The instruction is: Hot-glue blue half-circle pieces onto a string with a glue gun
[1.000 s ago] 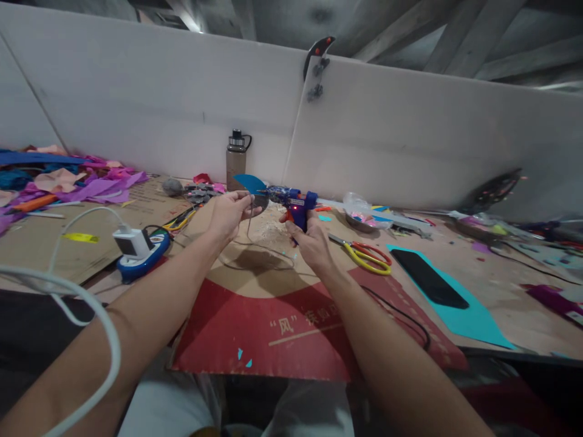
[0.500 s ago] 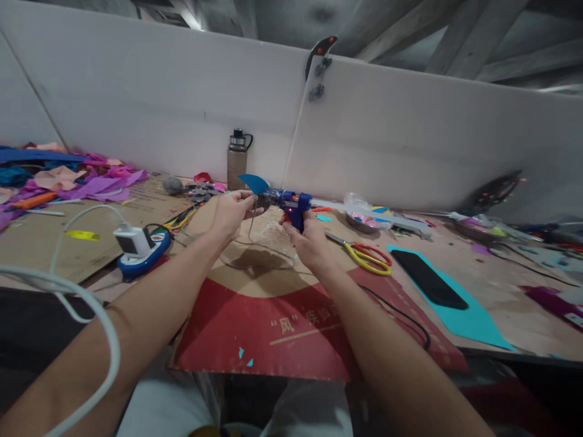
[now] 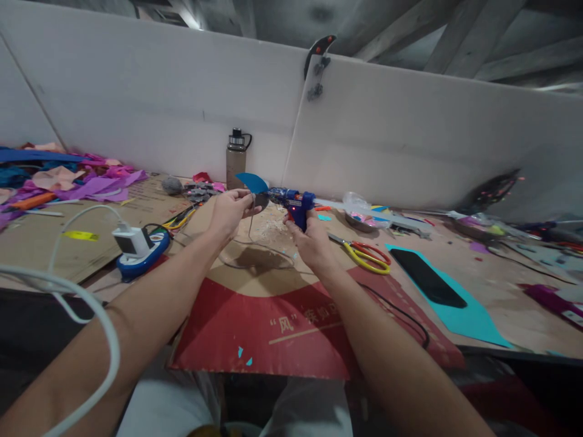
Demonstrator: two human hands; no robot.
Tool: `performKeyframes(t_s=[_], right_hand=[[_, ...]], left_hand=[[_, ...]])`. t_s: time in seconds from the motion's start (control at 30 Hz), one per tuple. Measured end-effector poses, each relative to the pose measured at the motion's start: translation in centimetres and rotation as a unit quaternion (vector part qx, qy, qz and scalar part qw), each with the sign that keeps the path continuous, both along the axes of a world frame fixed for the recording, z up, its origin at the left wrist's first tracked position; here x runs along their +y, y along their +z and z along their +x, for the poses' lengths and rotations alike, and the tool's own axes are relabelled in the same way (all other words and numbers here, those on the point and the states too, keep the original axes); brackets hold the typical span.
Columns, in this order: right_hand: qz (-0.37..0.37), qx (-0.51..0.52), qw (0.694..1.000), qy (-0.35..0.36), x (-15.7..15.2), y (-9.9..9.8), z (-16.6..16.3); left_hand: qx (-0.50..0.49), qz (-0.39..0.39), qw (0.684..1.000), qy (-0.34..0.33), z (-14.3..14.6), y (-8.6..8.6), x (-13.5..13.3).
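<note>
Right hand [image 3: 314, 243] wrapped around blue glue gun [image 3: 296, 204], long axis level, nozzle pointing left at blue paper petal [image 3: 252, 182] pinched in left hand [image 3: 231, 209], just above bench [image 3: 501, 291].

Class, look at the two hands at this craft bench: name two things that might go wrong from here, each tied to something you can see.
1. The right hand holds the blue glue gun, its red light on, its nozzle close to the left hand pinching the blue paper piece; those fingers might get burned.
2. The gun's black cord trails beside the right forearm; a snag might jerk the gun.
</note>
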State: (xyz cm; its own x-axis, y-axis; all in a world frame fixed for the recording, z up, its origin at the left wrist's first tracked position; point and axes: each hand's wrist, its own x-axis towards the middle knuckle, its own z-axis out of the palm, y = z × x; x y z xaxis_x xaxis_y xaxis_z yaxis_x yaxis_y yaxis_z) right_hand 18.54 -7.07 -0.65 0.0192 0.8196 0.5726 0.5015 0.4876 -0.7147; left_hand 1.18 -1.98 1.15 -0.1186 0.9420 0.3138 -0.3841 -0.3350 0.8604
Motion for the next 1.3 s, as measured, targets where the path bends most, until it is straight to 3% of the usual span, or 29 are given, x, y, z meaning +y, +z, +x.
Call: performKeyframes(t_s=[0.93, 1.3], right_hand=[[0.012, 0.013, 1.000, -0.019, 0.09, 0.09, 0.66], [0.010, 0.015, 1.000, 0.015, -0.30, 0.03, 0.20]], left_hand=[[-0.015, 0.010, 1.000, -0.016, -0.59, -0.28, 0.80], [0.009, -0.001, 1.000, -0.008, -0.14, -0.16, 0.24]])
